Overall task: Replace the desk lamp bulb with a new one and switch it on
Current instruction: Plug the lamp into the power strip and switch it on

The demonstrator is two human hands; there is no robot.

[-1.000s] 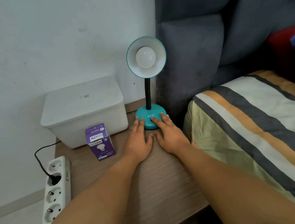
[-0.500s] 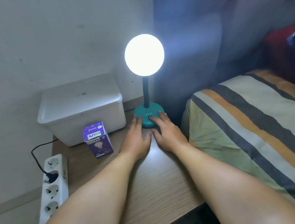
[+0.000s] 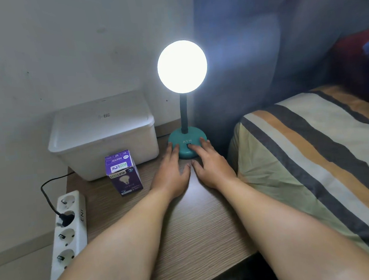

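Teal lamp base [image 3: 187, 145] sits at the back of the wooden table [image 3: 186, 228], its head [image 3: 182, 66] glowing. My left hand [image 3: 170, 174] lies flat, fingers loosely spread, steadying it; my right hand [image 3: 212, 166] presses the switch, gripping nothing. One firm press should do. Purple bulb box [image 3: 124, 173] and white bin [image 3: 103, 135] stand left, clear.
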